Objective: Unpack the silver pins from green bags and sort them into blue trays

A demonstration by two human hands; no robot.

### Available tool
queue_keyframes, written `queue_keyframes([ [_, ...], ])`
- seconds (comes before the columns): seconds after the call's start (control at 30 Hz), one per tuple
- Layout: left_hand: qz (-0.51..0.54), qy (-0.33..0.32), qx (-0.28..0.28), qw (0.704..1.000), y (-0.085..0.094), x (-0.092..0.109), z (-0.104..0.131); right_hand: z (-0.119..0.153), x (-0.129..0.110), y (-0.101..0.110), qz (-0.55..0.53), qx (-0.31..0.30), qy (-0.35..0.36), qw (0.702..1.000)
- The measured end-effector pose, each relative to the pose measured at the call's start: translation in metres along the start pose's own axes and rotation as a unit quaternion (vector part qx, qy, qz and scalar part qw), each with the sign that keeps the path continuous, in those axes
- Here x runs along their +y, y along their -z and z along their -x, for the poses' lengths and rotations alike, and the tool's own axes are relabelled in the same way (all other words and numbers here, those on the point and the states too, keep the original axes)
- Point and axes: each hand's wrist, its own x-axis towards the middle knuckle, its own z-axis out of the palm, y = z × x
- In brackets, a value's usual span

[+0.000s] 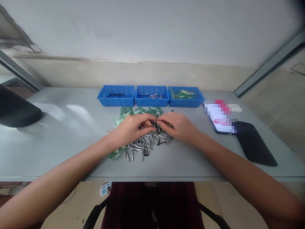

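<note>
A loose pile of silver and dark metal rivets (135, 147) lies on the grey table, beside and partly on green plastic bags (117, 154). My left hand (133, 128) is over the pile, its fingers curled and closed near the middle; what they hold is too small to name. Close against its fingertips, my right hand (177, 125) has thumb and forefinger pinched together over the pile's right side, and anything between them is hidden. Both hands cover part of the rivets and bags.
Behind the pile stand three blue bins: the left (116, 101) with dark pieces, the middle (152, 101) with silver rivets, the right (186, 102) with green bags. A phone (220, 119) and black case (256, 143) lie right; a dark cylinder (19, 108) is left.
</note>
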Motion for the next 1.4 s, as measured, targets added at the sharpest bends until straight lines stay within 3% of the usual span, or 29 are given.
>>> queue_keyframes([
  [0.33,-0.03,0.016,0.043,0.998,0.0008,0.0005,-0.0008,-0.0011,0.0006,0.0041,-0.04,-0.037,-0.046,0.997],
  [0.73,-0.047,0.009,0.055,0.997,0.0014,-0.0022,-0.001,-0.0004,0.0002,0.005,-0.134,-0.067,-0.085,0.985],
  [1.3,-0.054,-0.002,0.044,0.998,0.0007,0.0008,-0.0005,-0.0004,-0.0038,0.005,-0.137,-0.054,-0.068,0.987],
  [1.4,-0.057,0.014,0.071,0.996,0.0014,0.0028,-0.001,0.0006,-0.002,0.0044,-0.126,-0.035,-0.076,0.988],
])
